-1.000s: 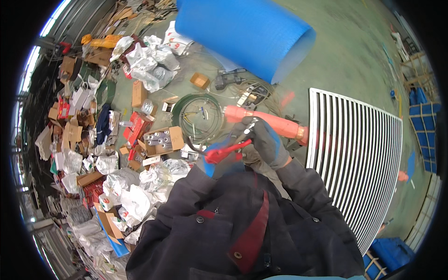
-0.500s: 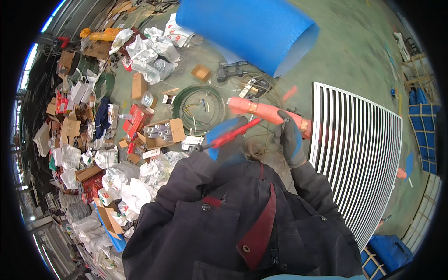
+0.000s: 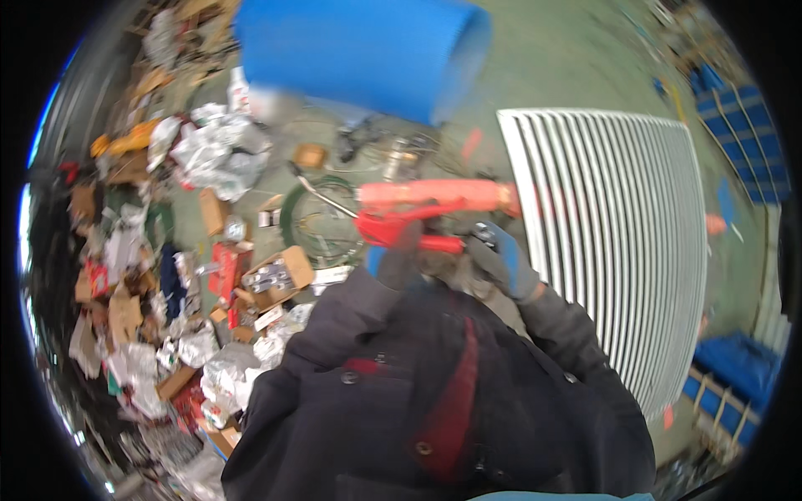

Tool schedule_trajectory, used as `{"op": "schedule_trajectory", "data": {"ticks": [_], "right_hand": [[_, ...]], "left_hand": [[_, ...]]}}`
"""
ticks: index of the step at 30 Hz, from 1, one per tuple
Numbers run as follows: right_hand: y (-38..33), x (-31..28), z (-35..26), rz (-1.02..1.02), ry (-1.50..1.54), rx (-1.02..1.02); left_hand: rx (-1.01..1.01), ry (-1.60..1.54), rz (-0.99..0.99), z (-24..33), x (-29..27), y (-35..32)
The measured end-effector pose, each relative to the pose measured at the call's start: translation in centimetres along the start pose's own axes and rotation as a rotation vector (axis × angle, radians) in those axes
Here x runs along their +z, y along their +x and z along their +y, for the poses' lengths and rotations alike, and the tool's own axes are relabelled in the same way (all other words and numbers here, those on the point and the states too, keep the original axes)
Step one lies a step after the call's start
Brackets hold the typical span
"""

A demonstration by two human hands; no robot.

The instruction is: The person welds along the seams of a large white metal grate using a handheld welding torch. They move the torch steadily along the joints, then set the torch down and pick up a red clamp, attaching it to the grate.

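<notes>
Gloved in grey and blue, my left hand [image 3: 391, 259] is closed around a red hand tool [image 3: 401, 227]. A thin metal rod [image 3: 330, 199] with a dark tip sticks out from the tool toward the upper left. My right hand [image 3: 501, 259], in a matching glove, is closed just right of the tool; a small dark, shiny item shows at its fingertips, too blurred to name. Just beyond both hands runs an orange-red wrapped bar [image 3: 434, 194], its right end reaching the white slatted grille [image 3: 528, 200]. The grille lies to the right of my right forearm.
A rolled blue sheet [image 3: 351, 58] lies ahead. Coiled green hose [image 3: 288, 219] and an open carton [image 3: 296, 265] of tubes sit on the floor left of the hands. Plastic bags [image 3: 221, 154], boxes and scrap crowd the left side. Blue-filled crates [image 3: 743, 138] stand far right.
My left hand has turned the red tool, so its metal rod now points up and left. My right hand has come off the wrapped bar, toward the tool. The whole view has shifted.
</notes>
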State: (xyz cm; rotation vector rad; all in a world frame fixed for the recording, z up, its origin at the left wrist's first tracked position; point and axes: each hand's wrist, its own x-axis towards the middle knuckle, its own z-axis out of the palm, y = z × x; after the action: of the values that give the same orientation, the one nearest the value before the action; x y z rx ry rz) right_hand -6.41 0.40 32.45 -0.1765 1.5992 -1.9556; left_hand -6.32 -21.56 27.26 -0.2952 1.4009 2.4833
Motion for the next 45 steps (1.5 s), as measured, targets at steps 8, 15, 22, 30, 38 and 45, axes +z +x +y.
{"op": "schedule_trajectory", "data": {"ticks": [8, 15, 22, 30, 38, 45], "right_hand": [[-1.0, 0.8, -3.5, 0.219, 0.002, -0.009], [-2.7, -0.9, -1.9, 0.036, -0.150, 0.024], [-5.2, -1.4, -2.6, 0.091, -0.064, -0.038], [-6.6, -0.3, -4.4, 0.083, -0.344, -0.064], [-6.7, -0.9, -4.0, 0.076, -0.874, -0.256], [-8.0, -0.5, -5.8, 0.010, -0.775, -0.137]], "left_hand": [[-0.159, -0.323, -0.047, 2.9, -1.4, -0.4], [-0.106, -0.238, -0.179, 5.2, -2.8, 1.6], [0.033, -0.300, -0.144, 7.2, -0.8, -0.5], [0.166, -0.051, -0.063, 9.8, 2.1, -2.0], [0.320, 0.133, -0.115, 10.4, 3.7, -2.7], [0.295, 0.064, -0.119, 10.9, 3.9, -2.9]]}}
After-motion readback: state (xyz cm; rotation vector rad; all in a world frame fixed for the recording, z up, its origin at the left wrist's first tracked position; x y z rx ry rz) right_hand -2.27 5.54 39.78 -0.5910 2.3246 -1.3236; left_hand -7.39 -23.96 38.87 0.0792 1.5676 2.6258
